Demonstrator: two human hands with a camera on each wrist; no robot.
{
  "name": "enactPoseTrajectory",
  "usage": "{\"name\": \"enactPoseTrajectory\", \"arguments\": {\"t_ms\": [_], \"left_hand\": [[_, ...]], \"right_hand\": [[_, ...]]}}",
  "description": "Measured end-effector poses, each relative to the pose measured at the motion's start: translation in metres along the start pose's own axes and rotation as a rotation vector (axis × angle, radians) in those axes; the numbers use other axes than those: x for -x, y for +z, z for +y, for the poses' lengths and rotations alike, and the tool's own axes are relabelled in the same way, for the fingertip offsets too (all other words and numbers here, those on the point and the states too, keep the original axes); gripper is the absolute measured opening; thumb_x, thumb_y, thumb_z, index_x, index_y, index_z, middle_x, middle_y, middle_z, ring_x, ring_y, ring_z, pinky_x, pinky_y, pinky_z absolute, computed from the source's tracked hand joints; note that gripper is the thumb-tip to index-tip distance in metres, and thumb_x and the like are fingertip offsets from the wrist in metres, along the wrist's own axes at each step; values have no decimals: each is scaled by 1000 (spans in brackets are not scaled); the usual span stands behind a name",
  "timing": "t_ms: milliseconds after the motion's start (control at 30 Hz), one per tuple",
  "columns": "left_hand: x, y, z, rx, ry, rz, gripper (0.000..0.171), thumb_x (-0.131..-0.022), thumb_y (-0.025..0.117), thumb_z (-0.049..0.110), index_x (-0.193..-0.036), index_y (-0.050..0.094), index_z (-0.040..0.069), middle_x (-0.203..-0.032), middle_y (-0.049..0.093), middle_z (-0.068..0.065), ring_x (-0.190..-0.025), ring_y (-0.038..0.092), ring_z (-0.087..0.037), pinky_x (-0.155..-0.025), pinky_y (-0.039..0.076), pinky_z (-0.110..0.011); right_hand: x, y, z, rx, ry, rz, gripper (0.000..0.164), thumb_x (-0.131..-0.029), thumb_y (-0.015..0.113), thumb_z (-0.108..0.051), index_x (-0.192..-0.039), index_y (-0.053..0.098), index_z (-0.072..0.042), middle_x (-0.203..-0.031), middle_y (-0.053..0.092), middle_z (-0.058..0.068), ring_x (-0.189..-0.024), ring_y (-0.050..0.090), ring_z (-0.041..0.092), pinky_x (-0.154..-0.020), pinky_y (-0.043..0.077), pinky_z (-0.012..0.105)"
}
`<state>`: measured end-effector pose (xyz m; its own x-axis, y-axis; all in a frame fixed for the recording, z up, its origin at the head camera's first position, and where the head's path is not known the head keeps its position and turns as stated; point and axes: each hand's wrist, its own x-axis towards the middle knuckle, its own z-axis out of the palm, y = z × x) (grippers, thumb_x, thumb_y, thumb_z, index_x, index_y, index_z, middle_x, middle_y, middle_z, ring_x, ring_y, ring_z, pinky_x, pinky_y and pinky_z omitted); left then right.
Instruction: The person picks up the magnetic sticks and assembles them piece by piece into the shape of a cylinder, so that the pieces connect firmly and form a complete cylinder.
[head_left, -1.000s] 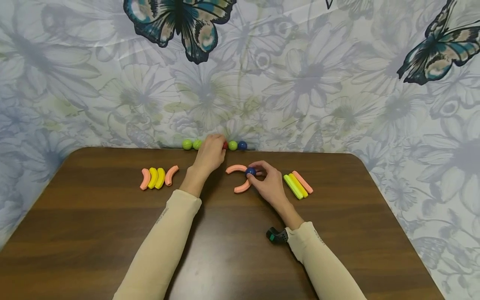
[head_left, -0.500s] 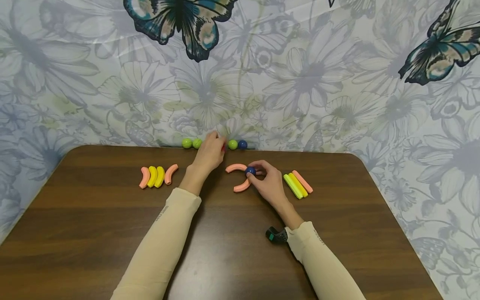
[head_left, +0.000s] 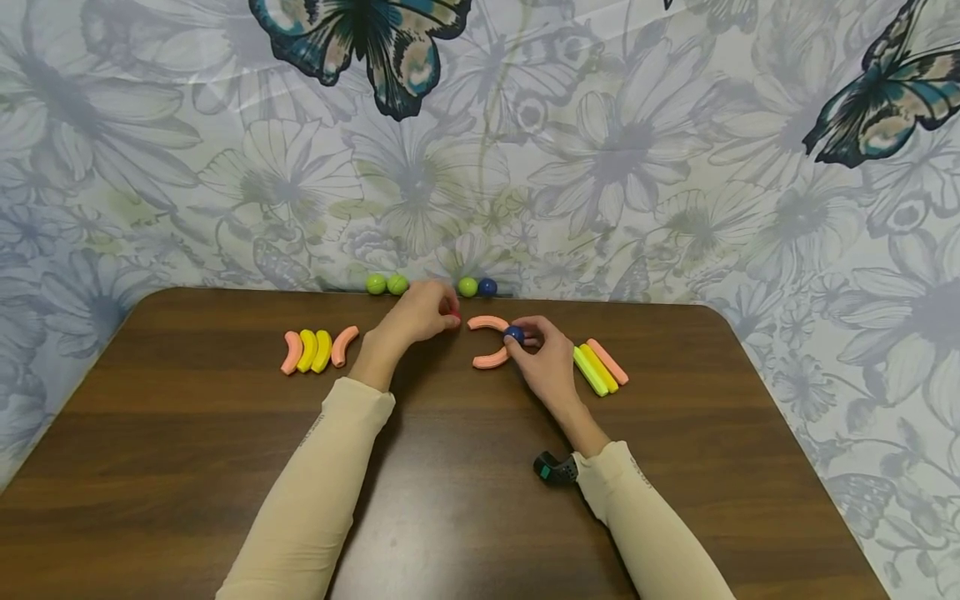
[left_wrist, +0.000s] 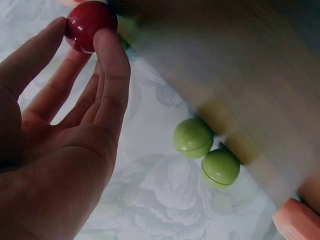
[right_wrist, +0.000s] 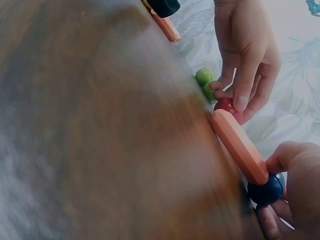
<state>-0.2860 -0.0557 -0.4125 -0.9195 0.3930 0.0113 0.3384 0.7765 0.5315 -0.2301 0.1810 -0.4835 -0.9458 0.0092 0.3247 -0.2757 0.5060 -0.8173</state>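
My left hand [head_left: 416,315] pinches a glossy red ball [left_wrist: 89,26] between thumb and fingertips, just left of two curved pink pieces. Over on the right, my right hand [head_left: 551,362] grips a dark blue ball [right_wrist: 265,190] between thumb and fingers. The upper curved pink piece [head_left: 487,322] and the lower curved pink piece [head_left: 491,359] both meet the blue ball at their right ends, forming a C that opens leftward. In the right wrist view, the red ball appears close to the end of a pink piece [right_wrist: 240,146]; whether they touch is unclear.
Green balls [head_left: 377,284] and another blue ball [head_left: 487,287] line the table's back edge against a patterned cloth [head_left: 480,167]. Curved yellow pieces [head_left: 314,351] and pink ones [head_left: 344,346] lie left on the brown table [head_left: 450,500]. Straight sticks [head_left: 598,367] lie right.
My left hand has come from the row at the back edge toward me and slightly right, carrying the red ball. My right hand has shifted slightly right and away with the blue ball and pink pieces.
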Motion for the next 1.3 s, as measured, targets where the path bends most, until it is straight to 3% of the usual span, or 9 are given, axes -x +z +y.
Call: {"name": "enactPoseTrajectory", "arguments": {"t_ms": [167,367,833,1167,1300], "left_hand": [[-1,2,4,60,0,-69,13,-97,78,16,-103,75,5,-101,72,-11,-95,64,-26,-88,53,-43],[-1,3,9,73,2,-93,13,-98,77,18,-103,75,6,-97,74,-9,-92,64,-25,-87,53,-42],[0,3,6,55,16,-74,19,-98,76,16,-113,73,4,-105,72,-13,-99,63,-27,-93,52,-45],[-2,8,6,41,26,-55,22,-97,77,15,-118,74,6,-112,72,-12,-106,61,-28,-101,48,-46],[-1,8,5,32,17,-60,23,-97,77,15,-118,74,7,-113,73,-11,-109,61,-29,-103,47,-47]], "right_hand": [[-1,0,2,6,3,6,24,-96,79,-19,-117,73,-10,-111,75,9,-102,73,21,-93,61,35],[-1,1,1,-2,9,14,24,-95,80,-20,-116,73,-10,-109,76,9,-100,73,20,-93,61,35],[-2,1,0,-29,7,9,24,-94,80,-15,-116,73,-6,-110,76,10,-100,73,21,-91,61,36],[-1,2,-1,-115,29,21,24,-95,79,-13,-117,73,-7,-116,74,9,-106,71,22,-92,61,33],[0,2,-4,-122,42,13,24,-97,77,-14,-120,72,-7,-117,73,9,-106,71,20,-90,60,27]]}}
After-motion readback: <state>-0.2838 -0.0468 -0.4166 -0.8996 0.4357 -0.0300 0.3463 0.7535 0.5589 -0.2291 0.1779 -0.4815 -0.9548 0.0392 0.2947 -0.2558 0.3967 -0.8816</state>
